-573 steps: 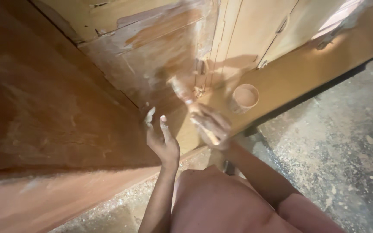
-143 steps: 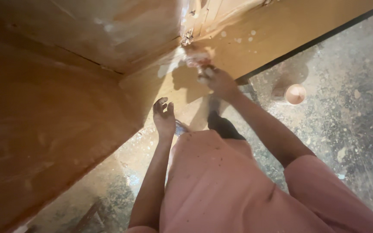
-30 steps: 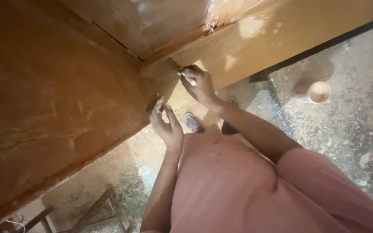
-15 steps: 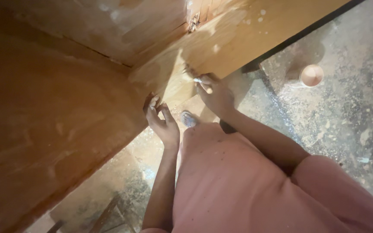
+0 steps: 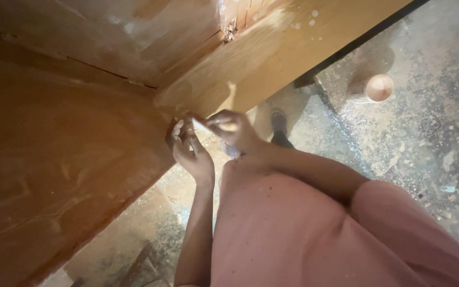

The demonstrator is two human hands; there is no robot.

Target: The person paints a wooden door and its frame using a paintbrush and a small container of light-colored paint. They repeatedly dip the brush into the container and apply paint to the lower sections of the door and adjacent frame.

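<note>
Both hands have dropped lower along the big brown wooden panel [image 5: 70, 175] since half a second ago, now meeting at its bottom corner.

The right hand [image 5: 232, 127] pinches a small pale blade-like tool [image 5: 202, 126], blurred, its long axis pointing left toward the left hand [image 5: 189, 151], whose loosely curled fingers touch the edge; a round pinkish cup [image 5: 379, 87] stands well apart on the dusty concrete floor [image 5: 431, 138].
</note>
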